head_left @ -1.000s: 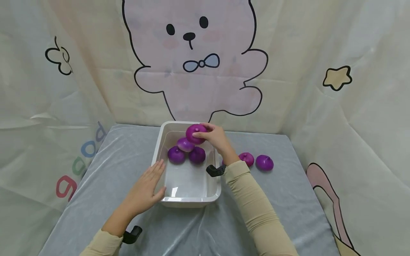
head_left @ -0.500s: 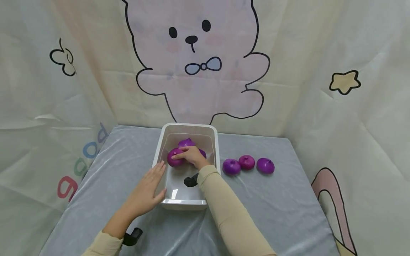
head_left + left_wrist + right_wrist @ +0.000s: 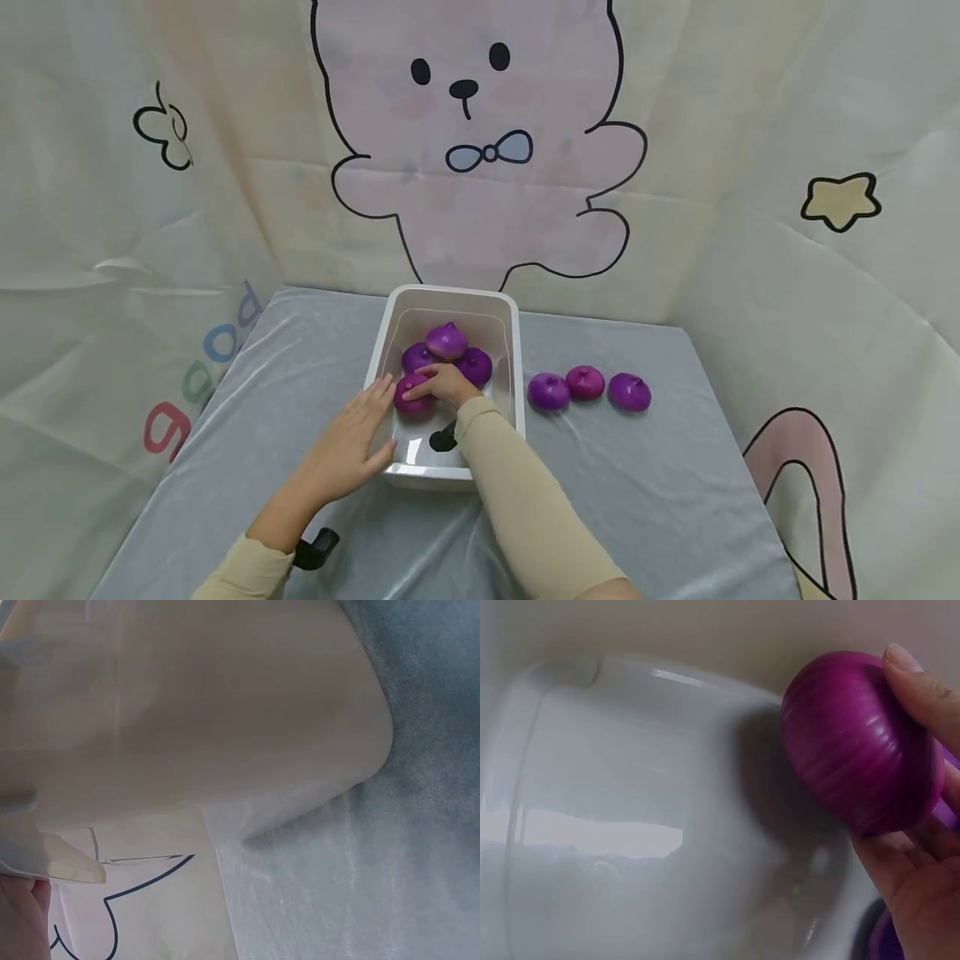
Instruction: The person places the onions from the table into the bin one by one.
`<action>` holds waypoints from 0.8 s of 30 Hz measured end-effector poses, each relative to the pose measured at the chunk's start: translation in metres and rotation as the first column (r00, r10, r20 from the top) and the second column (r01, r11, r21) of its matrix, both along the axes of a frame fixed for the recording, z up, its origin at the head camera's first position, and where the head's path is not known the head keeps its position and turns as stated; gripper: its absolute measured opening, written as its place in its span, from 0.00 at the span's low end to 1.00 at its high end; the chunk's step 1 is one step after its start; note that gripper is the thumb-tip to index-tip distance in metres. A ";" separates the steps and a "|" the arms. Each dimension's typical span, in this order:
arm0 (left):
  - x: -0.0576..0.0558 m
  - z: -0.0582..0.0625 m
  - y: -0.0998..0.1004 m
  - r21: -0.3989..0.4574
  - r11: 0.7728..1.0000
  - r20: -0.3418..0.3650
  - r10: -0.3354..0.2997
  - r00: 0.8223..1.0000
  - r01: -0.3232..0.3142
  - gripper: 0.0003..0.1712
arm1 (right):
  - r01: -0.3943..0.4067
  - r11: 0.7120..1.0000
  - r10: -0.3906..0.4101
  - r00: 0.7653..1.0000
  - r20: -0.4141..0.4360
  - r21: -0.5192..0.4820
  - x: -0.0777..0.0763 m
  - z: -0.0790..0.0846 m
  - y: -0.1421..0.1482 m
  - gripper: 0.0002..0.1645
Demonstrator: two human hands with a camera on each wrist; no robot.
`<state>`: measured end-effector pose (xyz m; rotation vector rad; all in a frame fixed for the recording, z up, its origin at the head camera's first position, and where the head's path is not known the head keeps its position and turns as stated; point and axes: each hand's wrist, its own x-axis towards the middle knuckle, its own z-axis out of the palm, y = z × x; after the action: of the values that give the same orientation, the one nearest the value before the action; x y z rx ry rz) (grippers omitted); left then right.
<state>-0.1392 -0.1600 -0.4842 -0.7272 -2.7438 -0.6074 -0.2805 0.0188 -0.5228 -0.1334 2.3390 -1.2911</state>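
Note:
Between the thumb and fingers of my right hand (image 3: 448, 386) is a magenta-purple onion (image 3: 411, 396), low inside the white plastic bin (image 3: 512, 358) near its left wall. The right wrist view shows this onion (image 3: 855, 742) close above the bin floor, its shadow falling beside it. Three other purple onions are in the bin behind it, the hindmost onion (image 3: 447, 341) sitting up against the other two. My left hand (image 3: 345, 446) rests on the bin's left rim with straight fingers. In the left wrist view the bin's outer wall (image 3: 225, 712) fills most of the picture.
Right of the bin, a violet onion (image 3: 548, 392), a magenta onion (image 3: 585, 382) and another violet onion (image 3: 629, 392) stand in a row on the grey cloth-covered table (image 3: 600, 467). A printed fabric backdrop (image 3: 480, 208) closes off the back and sides.
My right hand has carried the onion from above the bin's back right down toward its left side, then slightly nearer the front. My left hand has stayed on the rim.

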 end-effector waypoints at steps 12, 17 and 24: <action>-0.001 0.004 0.003 0.000 1.000 0.052 0.003 0.999 -0.003 0.43 | -0.170 0.960 0.172 0.985 0.009 0.221 -0.006 0.020 0.000 0.45; -0.001 0.005 0.004 0.009 1.000 0.024 0.007 1.000 -0.007 0.43 | -0.181 0.945 0.208 0.975 -0.074 0.271 -0.012 0.068 0.021 0.44; -0.002 0.006 0.005 0.030 1.000 -0.038 -0.002 0.999 0.004 0.42 | -0.043 0.995 0.028 0.987 -0.156 -0.092 0.004 0.127 0.091 0.42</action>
<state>-0.1416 -0.1546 -0.4784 -0.7285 -2.6939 -0.6279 -0.2765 0.1096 -0.3954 -0.3153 2.3915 -1.4207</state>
